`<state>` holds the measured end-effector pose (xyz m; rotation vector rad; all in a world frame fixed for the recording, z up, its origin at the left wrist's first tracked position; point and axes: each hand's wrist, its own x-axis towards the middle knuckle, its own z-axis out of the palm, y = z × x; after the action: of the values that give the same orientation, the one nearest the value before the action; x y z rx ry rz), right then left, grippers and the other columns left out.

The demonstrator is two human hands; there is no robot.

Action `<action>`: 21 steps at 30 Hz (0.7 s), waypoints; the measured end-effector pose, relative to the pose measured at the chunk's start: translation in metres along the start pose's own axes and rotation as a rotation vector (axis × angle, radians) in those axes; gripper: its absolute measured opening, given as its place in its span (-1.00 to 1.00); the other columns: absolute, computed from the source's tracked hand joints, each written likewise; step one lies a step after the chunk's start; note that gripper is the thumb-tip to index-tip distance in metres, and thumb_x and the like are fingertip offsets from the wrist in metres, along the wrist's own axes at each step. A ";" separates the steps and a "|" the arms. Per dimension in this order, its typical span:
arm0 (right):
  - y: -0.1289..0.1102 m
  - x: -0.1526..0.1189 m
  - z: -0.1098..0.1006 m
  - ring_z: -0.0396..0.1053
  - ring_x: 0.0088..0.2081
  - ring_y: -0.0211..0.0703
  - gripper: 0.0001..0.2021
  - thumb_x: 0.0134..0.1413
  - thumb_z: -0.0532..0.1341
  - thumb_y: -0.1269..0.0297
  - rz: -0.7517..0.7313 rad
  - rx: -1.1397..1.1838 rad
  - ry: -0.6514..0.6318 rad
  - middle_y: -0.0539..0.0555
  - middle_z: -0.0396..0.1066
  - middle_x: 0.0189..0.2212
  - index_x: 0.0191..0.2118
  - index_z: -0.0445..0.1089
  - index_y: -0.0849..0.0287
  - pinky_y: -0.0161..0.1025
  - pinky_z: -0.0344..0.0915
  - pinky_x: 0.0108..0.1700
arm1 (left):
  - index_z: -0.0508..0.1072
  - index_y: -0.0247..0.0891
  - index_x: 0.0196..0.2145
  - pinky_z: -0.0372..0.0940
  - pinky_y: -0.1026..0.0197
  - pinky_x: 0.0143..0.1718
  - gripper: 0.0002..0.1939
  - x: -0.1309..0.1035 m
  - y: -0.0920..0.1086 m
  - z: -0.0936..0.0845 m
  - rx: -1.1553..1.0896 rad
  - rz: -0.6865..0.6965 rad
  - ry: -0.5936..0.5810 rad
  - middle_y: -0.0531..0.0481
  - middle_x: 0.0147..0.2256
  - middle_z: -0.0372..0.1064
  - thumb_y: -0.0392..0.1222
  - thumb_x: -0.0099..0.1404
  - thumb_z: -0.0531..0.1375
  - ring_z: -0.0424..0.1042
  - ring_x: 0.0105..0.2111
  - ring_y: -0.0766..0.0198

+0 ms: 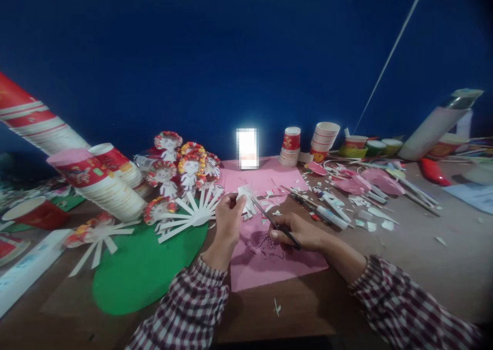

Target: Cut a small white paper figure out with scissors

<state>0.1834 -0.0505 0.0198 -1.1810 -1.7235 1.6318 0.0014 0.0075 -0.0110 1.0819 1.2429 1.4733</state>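
Note:
Between the fingers of my left hand (228,214) is a small white paper cutout (248,202), raised over a sheet of pink paper (281,270). My right hand (298,231) is closed around slim dark-handled scissors (265,214), seen nearly edge-on, with the tip close against the cutout. Whether the blades are apart cannot be made out. Dark scribbled marks lie on the pink sheet under my hands. Just left of my left hand, a fan of white paper strips (198,216) rests partly over a green oval sheet (146,273).
Paper dolls with red and yellow frilled headdresses (189,170) stand at the back left. Stacked paper cups (110,190) lean at the left; more cups (290,147) stand behind. Pens (327,215), paper scraps and pink pieces (350,180) litter the right side. A bright blurred rectangle (247,148) stands against the blue wall.

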 end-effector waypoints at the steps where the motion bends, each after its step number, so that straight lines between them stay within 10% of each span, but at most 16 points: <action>1: 0.000 0.000 0.000 0.26 -0.64 -0.31 -0.54 -0.14 0.31 -0.12 0.002 -0.005 0.001 -0.08 0.24 -0.70 -0.47 0.27 0.23 -0.41 0.18 -0.60 | 0.41 -0.30 -0.43 0.12 0.34 -0.55 -0.74 0.000 0.001 0.000 0.000 0.012 0.000 0.13 -0.59 0.26 -0.06 0.01 0.31 0.21 -0.60 0.42; 21: 0.008 0.002 0.000 0.23 -0.64 -0.33 -0.52 -0.11 0.28 -0.16 -0.036 -0.020 -0.003 -0.07 0.26 -0.69 -0.47 0.28 0.24 -0.42 0.14 -0.60 | 0.41 -0.26 -0.51 0.03 0.35 -0.60 -0.86 -0.009 0.014 0.002 0.212 0.238 0.032 0.14 -0.64 0.21 -0.16 0.01 0.28 0.13 -0.64 0.42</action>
<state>0.1844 -0.0492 0.0120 -1.1504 -1.7566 1.5991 0.0041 -0.0020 0.0026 1.3917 1.3521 1.5656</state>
